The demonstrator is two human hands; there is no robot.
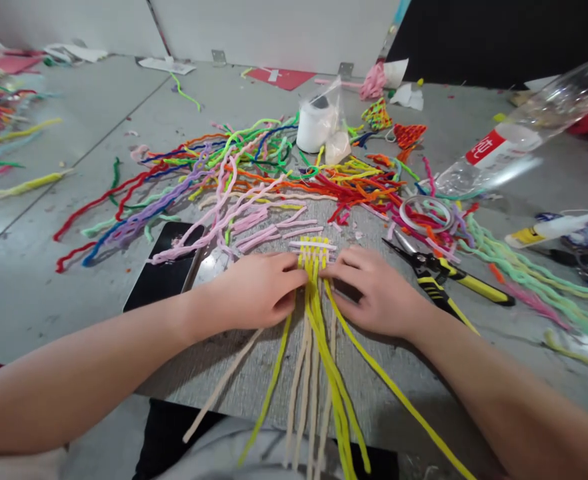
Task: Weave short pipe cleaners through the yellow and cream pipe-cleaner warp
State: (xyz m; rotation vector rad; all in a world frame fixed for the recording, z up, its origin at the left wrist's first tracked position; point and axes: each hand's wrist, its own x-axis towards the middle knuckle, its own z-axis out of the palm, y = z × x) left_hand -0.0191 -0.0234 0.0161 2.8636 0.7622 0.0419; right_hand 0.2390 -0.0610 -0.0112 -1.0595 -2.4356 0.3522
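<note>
A small woven strip of pipe cleaners lies in front of me, with pale pink pieces crossing yellow and beige ones. Long yellow pipe cleaners and beige pipe cleaners trail from it toward my body, past the table's near edge. My left hand pinches the strip's left side, its fingertips at the yellow stems. On the opposite side, my right hand has its fingers closed at the strip's edge. The fingertips of both hands partly cover the weave. Short cut pink pieces lie just beyond my left hand.
Black-and-yellow cutters lie right of my right hand, near a tape roll. A dark phone sits left. Loose coloured pipe cleaners spread behind, around a white spool. A plastic bottle and glue tube are right.
</note>
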